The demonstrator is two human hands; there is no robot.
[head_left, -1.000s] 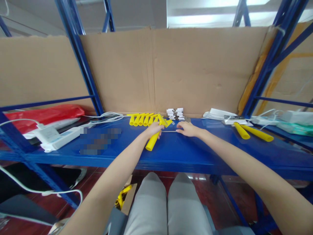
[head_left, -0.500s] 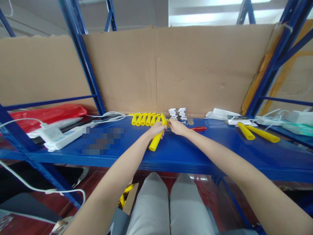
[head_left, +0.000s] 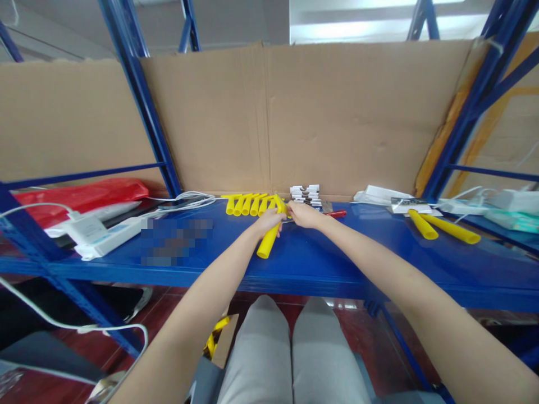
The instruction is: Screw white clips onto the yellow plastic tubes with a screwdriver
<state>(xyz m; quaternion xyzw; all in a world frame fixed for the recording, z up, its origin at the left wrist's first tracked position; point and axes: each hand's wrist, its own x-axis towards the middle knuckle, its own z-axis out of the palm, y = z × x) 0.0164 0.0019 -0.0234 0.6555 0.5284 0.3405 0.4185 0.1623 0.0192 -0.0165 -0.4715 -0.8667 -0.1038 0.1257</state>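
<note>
Since the earlier frame, my right hand (head_left: 304, 215) has closed in on the yellow tube (head_left: 270, 234) gripped by my left hand (head_left: 269, 221) above the blue shelf (head_left: 337, 264); right-hand grasp indeterminate; I'd steady both.

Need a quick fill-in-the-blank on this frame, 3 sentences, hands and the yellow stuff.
1. The left hand grips a ____ tube.
2. The right hand meets the tube at its ____ end.
3. A red-handled tool lies on the ____ shelf, beside the right hand.

Missing words: yellow; far; blue
</note>
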